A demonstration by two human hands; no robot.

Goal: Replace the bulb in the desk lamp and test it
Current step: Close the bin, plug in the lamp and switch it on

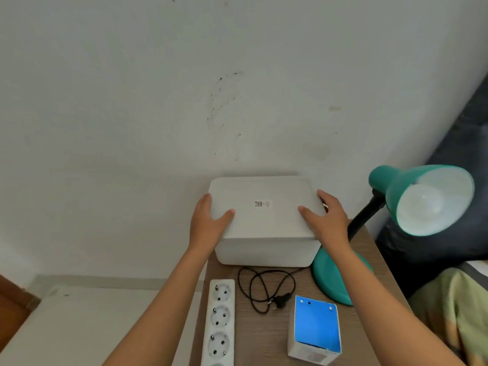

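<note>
The desk lamp [412, 186] stands at the right edge of the bench [264, 339], its teal shade tipped toward the camera with a white bulb [422, 207] seated inside and unlit. Its base [335, 276] sits just beside a white box [264, 220] at the back of the bench. The black cord [253, 286] lies looped in front of the box, and its plug [281, 302] lies loose on the wood, in no socket. That is good for a bulb change. A blue and white carton [315, 328] stands near the front edge, probably holding the new bulb, though what is inside cannot be seen. A power strip [220, 320] lies along the left side.

The left hand [208, 223] and the right hand [327, 217] clasp the box lid from opposite sides, each with the thumb laid on top and the fingers wrapped down over the edge. This looks like the start of lifting the lid or shifting the box; which one cannot be told.

To do it well, raise both sides evenly and straight up, since the right wrist is close to the black lamp neck [364, 217] and a sideways swing could knock the shade. Keep the box clear of the cord loops so nothing is dragged off the bench
</note>
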